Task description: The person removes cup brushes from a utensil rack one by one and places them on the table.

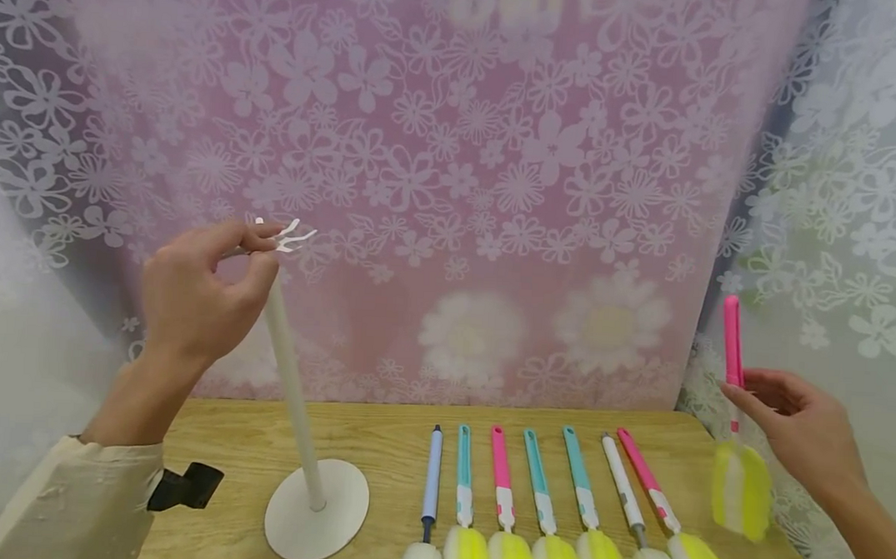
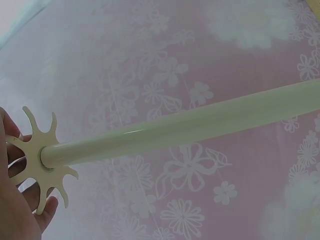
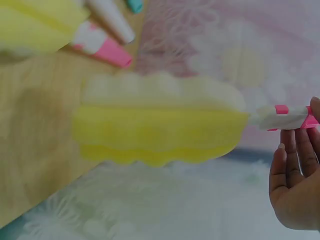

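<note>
My left hand grips the hooked top of a white stand, whose pole leans slightly and runs down to a round base on the table. In the left wrist view, curved prongs spread around the pole's end, with fingers behind and at their edge. On the right, my right hand pinches a sponge bottle brush by its pink and white handle. Its yellow and white sponge head hangs downward over the table's right edge in the head view.
Several more sponge brushes lie side by side on the wooden table, among them a blue-handled brush, a teal-handled brush and a pink-handled brush. A flowered pink curtain hangs behind the table.
</note>
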Available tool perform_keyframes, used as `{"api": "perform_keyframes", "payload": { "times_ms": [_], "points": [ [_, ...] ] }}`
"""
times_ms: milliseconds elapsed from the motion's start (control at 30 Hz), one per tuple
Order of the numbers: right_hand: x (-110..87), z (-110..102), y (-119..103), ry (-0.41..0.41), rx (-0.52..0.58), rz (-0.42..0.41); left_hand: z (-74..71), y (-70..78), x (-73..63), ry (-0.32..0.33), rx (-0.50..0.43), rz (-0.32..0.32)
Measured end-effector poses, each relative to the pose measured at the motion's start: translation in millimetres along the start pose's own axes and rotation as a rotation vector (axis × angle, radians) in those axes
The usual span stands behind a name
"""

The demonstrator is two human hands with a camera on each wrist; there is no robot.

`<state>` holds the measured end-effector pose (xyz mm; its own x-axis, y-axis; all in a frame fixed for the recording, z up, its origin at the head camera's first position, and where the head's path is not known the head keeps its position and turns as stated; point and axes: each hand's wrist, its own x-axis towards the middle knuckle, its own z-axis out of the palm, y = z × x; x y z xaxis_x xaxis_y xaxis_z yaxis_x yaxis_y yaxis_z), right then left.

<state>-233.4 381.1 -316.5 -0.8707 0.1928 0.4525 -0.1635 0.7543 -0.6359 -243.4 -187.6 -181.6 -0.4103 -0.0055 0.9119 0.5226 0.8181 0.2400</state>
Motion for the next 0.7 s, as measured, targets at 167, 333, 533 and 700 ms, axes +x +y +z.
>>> {"api": "perform_keyframes", "payload": {
  "times_ms": [167, 333, 533, 700],
  "points": [
    [-4.6, 1, 32, -0.089, -0.149, 0.061, -2.7, -0.7, -0.1, 0.013, -0.006, -0.009],
    [-3.9, 5, 54, -0.241, -0.213, 0.129, -5.2, -1.3, -0.8, 0.011, -0.027, -0.022],
    [2.1, 14, 72, -0.466, -0.214, 0.171, -4.8, -0.6, -2.0, 0.019, -0.027, -0.021],
    [-2.3, 26, 87, -0.572, -0.187, 0.204, -0.5, 3.6, -1.6, 0.039, -0.045, 0.000]
  ]
}}
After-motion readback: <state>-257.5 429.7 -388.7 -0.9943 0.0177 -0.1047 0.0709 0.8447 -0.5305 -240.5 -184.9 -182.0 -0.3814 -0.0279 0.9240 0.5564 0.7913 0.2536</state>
